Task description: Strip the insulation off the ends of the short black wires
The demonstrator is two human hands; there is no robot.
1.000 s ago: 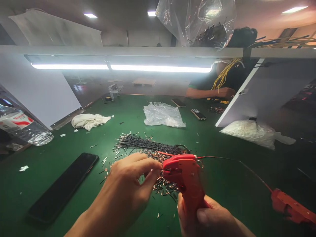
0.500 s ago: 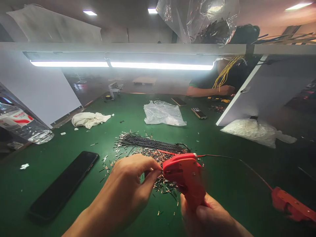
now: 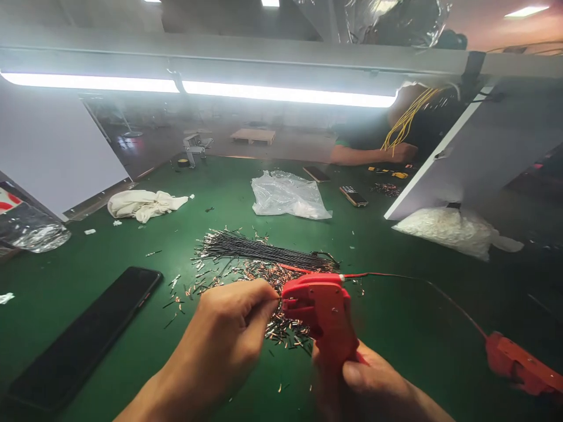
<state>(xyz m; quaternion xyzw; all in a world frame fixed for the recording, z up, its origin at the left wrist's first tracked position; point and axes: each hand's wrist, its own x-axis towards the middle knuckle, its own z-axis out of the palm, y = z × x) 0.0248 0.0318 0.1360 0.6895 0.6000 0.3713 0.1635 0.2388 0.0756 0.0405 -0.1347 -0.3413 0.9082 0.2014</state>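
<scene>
My right hand [image 3: 373, 375] is wrapped round the grip of a red pistol-shaped wire stripper [image 3: 328, 310], its jaws pointing left. At those jaws, the thumb and forefinger of my left hand [image 3: 233, 322] pinch a thin wire, mostly hidden by the fingers. Just behind the tool lies a bundle of black wires [image 3: 264, 250], their stripped ends fanned out to the left. Under and around my left fingertips spreads a pile of cut insulation and copper scraps [image 3: 285, 334]. A thin red and dark cable [image 3: 396, 274] runs rightward from behind the stripper.
A second red tool [image 3: 521, 360] lies at the right edge of the green table [image 3: 422, 328]. A black phone [image 3: 88, 334] is at left. Farther back are a white cloth [image 3: 145, 204], a plastic bag [image 3: 288, 196] and a keypad phone [image 3: 353, 196]. Across the table sits a person [image 3: 365, 146].
The view has shifted, so the shelf lamp sits higher and things on the left lie farther left. Both hands stay together at the stripper's jaws, holding as before.
</scene>
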